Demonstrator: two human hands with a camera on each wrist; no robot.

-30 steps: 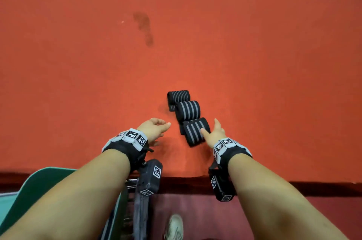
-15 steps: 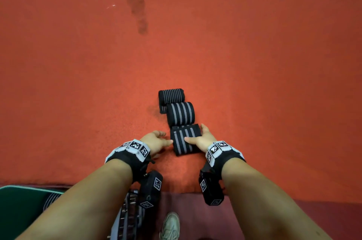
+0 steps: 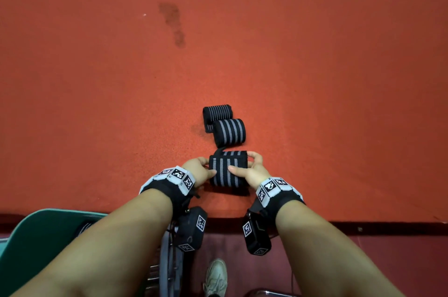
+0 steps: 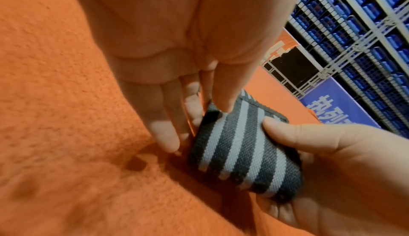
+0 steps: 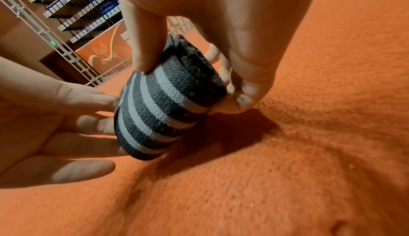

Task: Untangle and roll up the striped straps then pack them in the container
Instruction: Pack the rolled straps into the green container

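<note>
Since the earlier frame, the nearest rolled strap (image 3: 228, 170) has been closed on from both sides; before, it was only being reached for.

In the head view, that roll is seen on the red carpet (image 3: 315, 78), nearest the body in a row of three. The middle roll (image 3: 229, 132) lies just beyond it, not touching, and the far roll (image 3: 217, 112) is touching the middle one. The left hand (image 3: 197, 170) is curled round the near roll's left end, the right hand (image 3: 252, 171) round its right end. A green container (image 3: 31, 231) is seen well to the left of the near roll, at the carpet's edge.

In the left wrist view, the left thumb is pressed on the strap's loose end and the fingers (image 4: 168, 134) are tucked beside the roll (image 4: 243, 157).

In the right wrist view, the roll (image 5: 163, 110) is pinched between the right thumb and fingers (image 5: 241, 89), and appears to be barely off the carpet.

The woven roll is judged light, soft and springy, likely to unwind if released; it is best gripped across the loose end, with the flat ends squeezed.
</note>
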